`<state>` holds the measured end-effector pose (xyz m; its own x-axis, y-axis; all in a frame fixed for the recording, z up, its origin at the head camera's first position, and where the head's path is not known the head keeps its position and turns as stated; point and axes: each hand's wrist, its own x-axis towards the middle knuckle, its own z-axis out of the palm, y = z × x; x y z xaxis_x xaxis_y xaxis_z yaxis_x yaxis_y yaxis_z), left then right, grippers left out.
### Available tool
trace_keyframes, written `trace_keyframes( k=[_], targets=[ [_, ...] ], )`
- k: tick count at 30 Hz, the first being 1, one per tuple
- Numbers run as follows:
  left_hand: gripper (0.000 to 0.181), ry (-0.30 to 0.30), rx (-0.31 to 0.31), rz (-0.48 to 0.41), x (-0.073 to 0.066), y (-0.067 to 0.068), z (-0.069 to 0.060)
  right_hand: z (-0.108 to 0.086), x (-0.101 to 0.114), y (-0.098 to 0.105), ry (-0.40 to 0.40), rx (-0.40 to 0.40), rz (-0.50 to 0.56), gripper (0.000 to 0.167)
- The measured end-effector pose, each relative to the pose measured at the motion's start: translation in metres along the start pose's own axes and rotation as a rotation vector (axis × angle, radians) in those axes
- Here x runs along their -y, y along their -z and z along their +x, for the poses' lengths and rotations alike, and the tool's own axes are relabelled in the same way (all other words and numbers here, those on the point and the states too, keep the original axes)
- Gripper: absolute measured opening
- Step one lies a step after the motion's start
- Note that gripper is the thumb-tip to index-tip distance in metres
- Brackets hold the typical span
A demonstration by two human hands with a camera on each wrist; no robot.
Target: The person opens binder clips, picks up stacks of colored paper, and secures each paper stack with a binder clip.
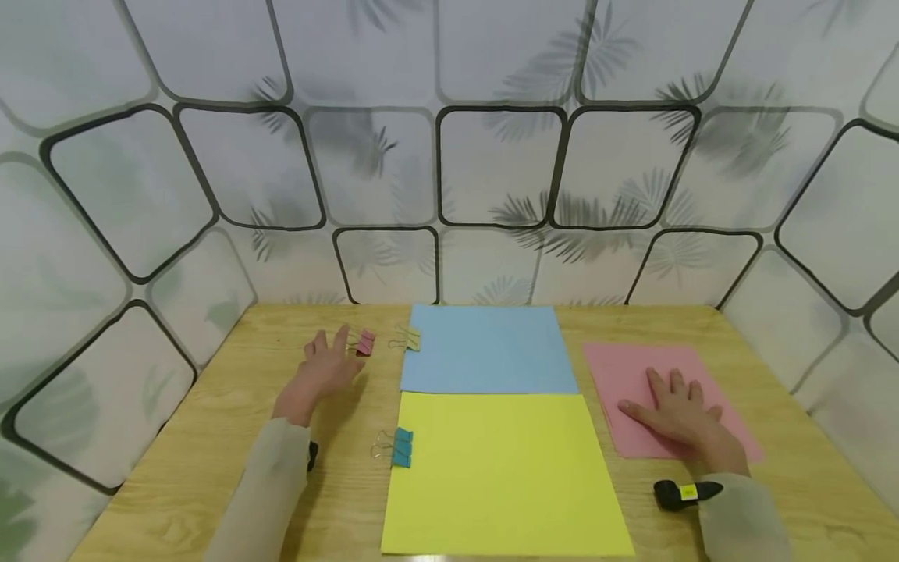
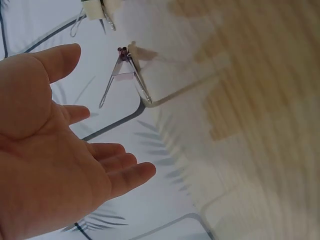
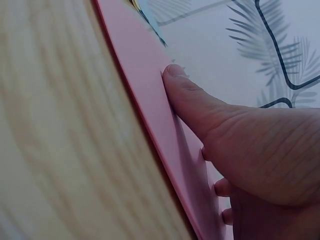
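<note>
Pink metal binder clip (image 1: 365, 343), L. of blue rect. paper (image 1: 488, 351): apparently reached for by L. hand (image 1: 325, 370) (outstretched, empty); pinch likely req'd. Pink rect. paper (image 1: 628, 367), R. of same: touched by R. hand (image 1: 681, 414), spread.

Patterned walls (image 1: 499, 168) round a wood-grain table (image 1: 190, 437) suggest a work booth.

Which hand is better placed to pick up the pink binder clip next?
Probably the left hand: it is empty and right by the pink binder clip. The right hand rests on the pink paper, on the far side of the blue sheet.
</note>
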<state>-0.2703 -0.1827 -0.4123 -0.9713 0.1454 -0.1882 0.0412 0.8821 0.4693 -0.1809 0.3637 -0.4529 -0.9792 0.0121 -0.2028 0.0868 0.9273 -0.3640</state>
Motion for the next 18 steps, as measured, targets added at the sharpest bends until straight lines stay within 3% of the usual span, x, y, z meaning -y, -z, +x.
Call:
trace_keyframes(
  k=[5, 9, 18],
  targets=[
    [0.071, 0.006, 0.047, 0.019, 0.000, -0.004, 0.015, -0.001, 0.000, -0.001, 0.003, -0.004, 0.002, 0.106],
    [0.069, -0.001, 0.077, 0.028, -0.003, -0.003, 0.019, -0.001, 0.001, 0.000, 0.005, -0.001, 0.002, 0.106],
    [0.063, -0.047, 0.042, 0.083, -0.005, -0.007, 0.027, -0.005, 0.006, 0.002, -0.001, 0.000, 0.016, 0.105]
  ],
)
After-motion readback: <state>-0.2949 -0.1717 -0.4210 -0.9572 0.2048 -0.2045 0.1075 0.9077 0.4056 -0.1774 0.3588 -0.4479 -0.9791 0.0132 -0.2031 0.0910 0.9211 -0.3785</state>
